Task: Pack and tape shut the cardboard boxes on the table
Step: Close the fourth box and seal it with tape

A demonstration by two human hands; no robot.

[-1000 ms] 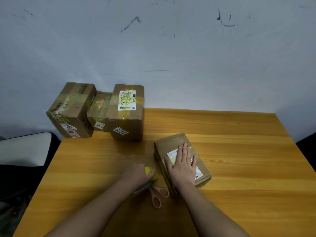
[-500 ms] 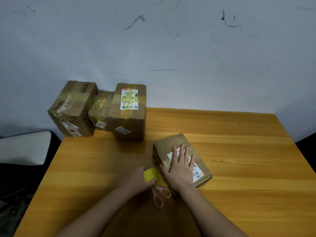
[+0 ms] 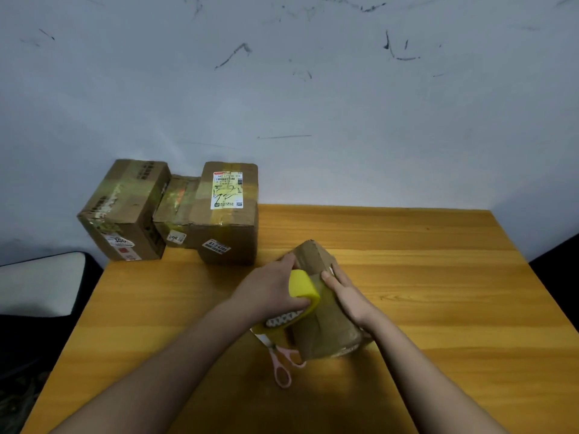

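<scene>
The small cardboard box [image 3: 326, 311] lies near the middle of the wooden table [image 3: 438, 308], tipped up between both hands. The left hand [image 3: 272, 292] grips a yellow tape roll [image 3: 302, 288] against the box's left side; the right hand [image 3: 347, 296] presses on its top with straight fingers. Half a second earlier the box lay flat, label up, and the roll sat lower beside it. Pink scissors [image 3: 283, 364] lie just beneath. Three taped boxes [image 3: 175, 211] stand at the far left corner.
</scene>
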